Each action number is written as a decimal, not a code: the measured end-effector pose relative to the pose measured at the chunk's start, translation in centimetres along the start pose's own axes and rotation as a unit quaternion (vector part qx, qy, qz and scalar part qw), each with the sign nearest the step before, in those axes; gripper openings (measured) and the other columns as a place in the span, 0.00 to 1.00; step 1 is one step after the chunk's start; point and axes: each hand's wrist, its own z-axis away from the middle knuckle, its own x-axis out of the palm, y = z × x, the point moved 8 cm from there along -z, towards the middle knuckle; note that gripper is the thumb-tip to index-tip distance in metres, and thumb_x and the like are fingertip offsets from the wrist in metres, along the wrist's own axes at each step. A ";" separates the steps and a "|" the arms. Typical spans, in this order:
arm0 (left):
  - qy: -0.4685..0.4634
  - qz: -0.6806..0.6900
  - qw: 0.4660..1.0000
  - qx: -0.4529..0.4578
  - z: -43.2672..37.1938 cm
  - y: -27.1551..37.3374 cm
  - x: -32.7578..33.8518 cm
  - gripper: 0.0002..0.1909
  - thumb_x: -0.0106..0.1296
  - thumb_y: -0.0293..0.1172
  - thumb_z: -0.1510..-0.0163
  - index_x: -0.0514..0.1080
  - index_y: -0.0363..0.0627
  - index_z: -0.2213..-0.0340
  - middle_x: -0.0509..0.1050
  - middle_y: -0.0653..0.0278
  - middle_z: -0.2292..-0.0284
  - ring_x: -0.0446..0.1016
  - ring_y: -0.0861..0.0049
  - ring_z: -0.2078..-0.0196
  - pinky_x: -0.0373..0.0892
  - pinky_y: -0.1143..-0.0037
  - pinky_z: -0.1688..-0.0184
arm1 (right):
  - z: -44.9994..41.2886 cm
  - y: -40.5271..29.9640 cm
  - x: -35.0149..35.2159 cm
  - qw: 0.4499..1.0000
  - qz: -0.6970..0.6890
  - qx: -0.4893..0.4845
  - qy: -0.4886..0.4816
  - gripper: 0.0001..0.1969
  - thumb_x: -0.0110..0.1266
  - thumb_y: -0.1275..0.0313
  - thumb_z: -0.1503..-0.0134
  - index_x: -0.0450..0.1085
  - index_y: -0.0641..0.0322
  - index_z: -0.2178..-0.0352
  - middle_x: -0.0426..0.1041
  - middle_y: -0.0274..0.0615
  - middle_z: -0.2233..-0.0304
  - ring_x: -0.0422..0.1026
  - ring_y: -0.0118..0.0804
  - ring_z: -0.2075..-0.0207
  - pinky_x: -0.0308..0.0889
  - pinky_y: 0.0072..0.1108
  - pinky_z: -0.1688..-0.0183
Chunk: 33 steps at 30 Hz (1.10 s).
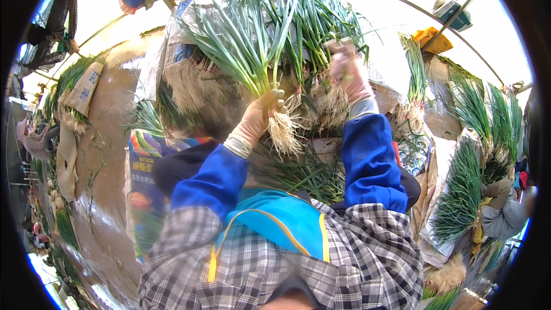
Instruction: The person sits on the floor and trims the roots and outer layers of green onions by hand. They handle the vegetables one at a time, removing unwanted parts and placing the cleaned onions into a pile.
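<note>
My gloved left hand (257, 116) is closed around the pale stalks of a bunch of green onions (252, 60). Its long green leaves fan out away from me, and the bushy roots (284, 133) hang below my fist. To the right, my gloved right hand (349, 69) is blurred and stands over a heap of more green onions (320, 30). Whether its fingers grip any stalk cannot be made out. Behind the held bunch, a row of rooted ends (189, 84) pokes out from under plastic sheeting (181, 26).
Loose green leaves (310, 176) litter the ground before my lap. A printed fertilizer sack (144, 163) lies at my left, with a small onion bunch (150, 118) above it. Further bundles (458, 189) lie at the right, near another person (501, 215). Another person (38, 135) is far left.
</note>
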 end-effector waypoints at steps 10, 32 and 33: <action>0.072 -0.113 0.991 0.009 0.8 1.2 -2.9 0.03 0.49 0.29 0.49 0.69 0.44 0.72 0.66 0.71 0.81 0.65 0.81 0.79 0.65 0.81 0.75 | 1.6 11.4 9.9 0.753 0.631 -0.134 -0.133 0.05 0.53 0.71 0.52 0.68 0.60 0.73 0.72 0.37 0.80 0.71 0.34 0.84 0.67 0.24 0.79; 0.022 -0.178 0.984 0.003 1.4 5.2 1.9 0.12 0.51 0.27 0.49 0.71 0.37 0.61 0.74 0.63 0.69 0.66 0.85 0.79 0.66 0.86 0.75 | 3.6 8.6 3.1 0.726 0.618 -0.282 0.106 0.09 0.54 0.64 0.51 0.71 0.56 0.71 0.72 0.43 0.79 0.71 0.42 0.78 0.66 0.27 0.74; 0.075 -0.163 0.984 -0.015 1.3 4.4 1.5 0.12 0.53 0.28 0.50 0.72 0.38 0.62 0.74 0.67 0.73 0.64 0.87 0.81 0.63 0.89 0.79 | 5.3 7.5 4.4 0.682 0.630 -0.356 0.106 0.07 0.54 0.65 0.51 0.71 0.55 0.73 0.71 0.41 0.81 0.71 0.40 0.79 0.65 0.27 0.75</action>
